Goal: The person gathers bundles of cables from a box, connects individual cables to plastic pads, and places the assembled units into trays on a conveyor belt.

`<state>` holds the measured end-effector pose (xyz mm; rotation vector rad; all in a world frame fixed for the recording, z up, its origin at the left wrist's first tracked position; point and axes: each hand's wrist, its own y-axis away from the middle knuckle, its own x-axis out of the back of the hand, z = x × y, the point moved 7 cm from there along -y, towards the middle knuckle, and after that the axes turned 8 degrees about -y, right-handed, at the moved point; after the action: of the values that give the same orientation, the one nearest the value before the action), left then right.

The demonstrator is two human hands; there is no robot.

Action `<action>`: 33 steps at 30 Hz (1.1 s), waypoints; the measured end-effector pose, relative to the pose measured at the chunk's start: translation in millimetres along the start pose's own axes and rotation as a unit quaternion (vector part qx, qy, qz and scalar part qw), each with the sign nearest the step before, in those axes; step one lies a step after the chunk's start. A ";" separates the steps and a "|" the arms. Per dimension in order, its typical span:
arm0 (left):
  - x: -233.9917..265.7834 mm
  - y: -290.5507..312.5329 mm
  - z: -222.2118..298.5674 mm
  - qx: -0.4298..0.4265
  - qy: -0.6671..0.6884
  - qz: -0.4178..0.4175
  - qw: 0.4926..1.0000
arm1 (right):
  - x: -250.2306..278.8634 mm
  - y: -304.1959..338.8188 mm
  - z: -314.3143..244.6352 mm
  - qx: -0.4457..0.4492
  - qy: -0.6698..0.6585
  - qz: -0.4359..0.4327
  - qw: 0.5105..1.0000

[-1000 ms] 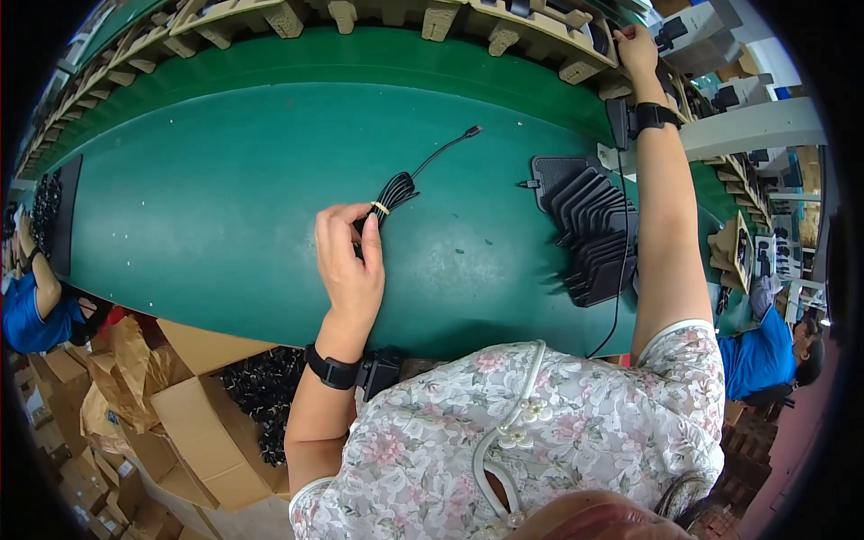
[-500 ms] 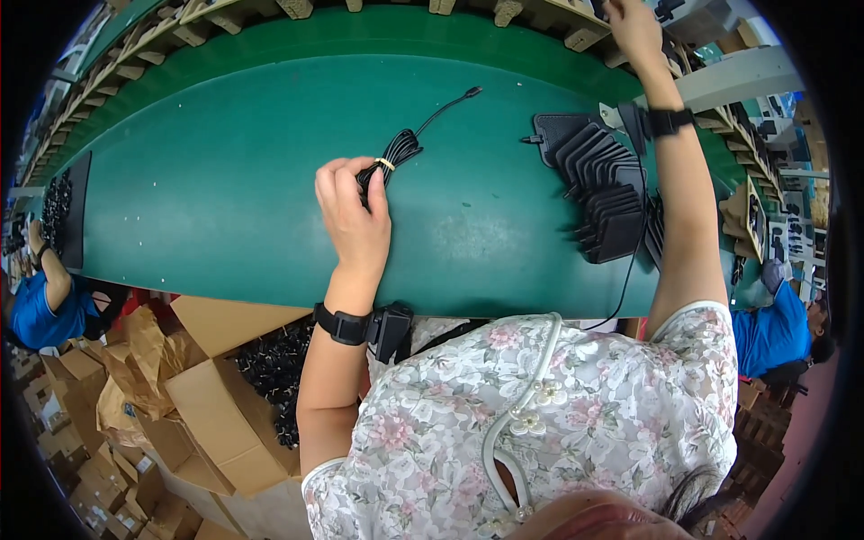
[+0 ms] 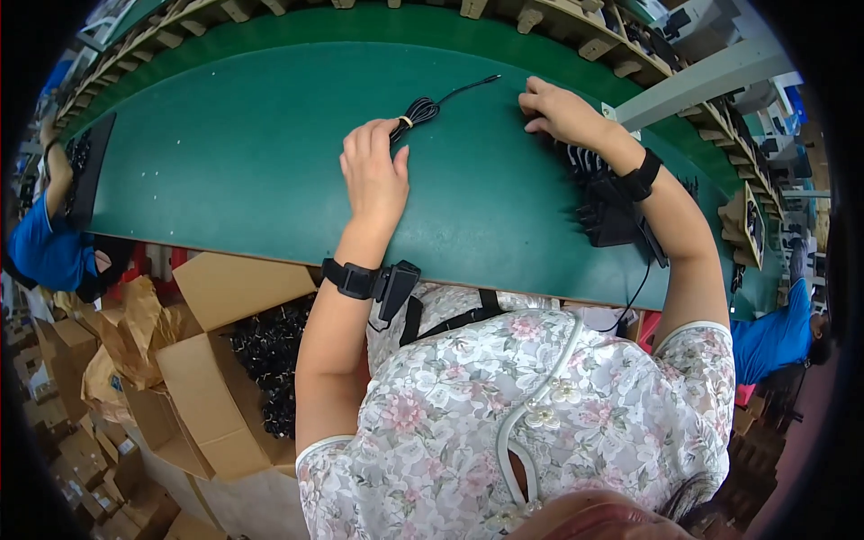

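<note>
A black cable [image 3: 421, 112] lies coiled on the green work surface, bound with a pale tie, its plug end pointing away to the right. My left hand [image 3: 373, 175] is at the near end of the coil, fingers bent around it and thumb apart on the near side. My right hand [image 3: 562, 112] hovers over the far part of a stack of flat black pieces [image 3: 614, 216] with short plugs. Its fingers are curled; something dark shows beneath them, too hidden to name. My hand and forearm cover much of the stack.
A slotted wooden rack [image 3: 531, 20] runs along the far edge, with a grey metal post [image 3: 702, 85] at right. An open carton [image 3: 211, 396] of black parts stands below the table at left. People in blue [image 3: 54, 238] work at both sides.
My right hand has come back from the far rack to the black stack. My left hand and the coiled cable have shifted slightly right and away from me.
</note>
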<state>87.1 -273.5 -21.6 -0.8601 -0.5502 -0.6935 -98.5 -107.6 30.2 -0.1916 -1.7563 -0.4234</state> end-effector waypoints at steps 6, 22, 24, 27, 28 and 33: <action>-1.9 -3.2 -6.1 -0.007 0.005 0.013 1.000 | 49.8 -10.1 9.4 -0.069 -0.303 0.197 0.930; 0.5 -6.4 6.4 -0.046 0.009 0.028 0.998 | 10.5 -21.6 0.8 -0.039 0.060 0.092 0.993; 1.5 -6.7 9.0 -0.022 0.011 0.020 0.999 | 10.6 -32.2 5.2 -0.104 0.075 0.014 0.992; 2.9 -4.5 8.1 0.022 0.016 -0.001 1.000 | 8.5 -37.0 18.5 -0.135 0.080 -0.030 0.987; 3.5 -4.0 11.0 0.004 0.000 0.001 1.000 | 6.6 -38.4 24.0 -0.132 0.079 -0.037 0.987; 7.9 -1.1 18.9 -0.035 -0.027 -0.003 0.999 | 31.0 -35.2 25.6 -0.162 0.023 -0.012 0.987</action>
<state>88.5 -260.9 -5.4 -0.9446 -0.5793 -0.6995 -141.3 -133.3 49.4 -0.3884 -1.6377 -0.7245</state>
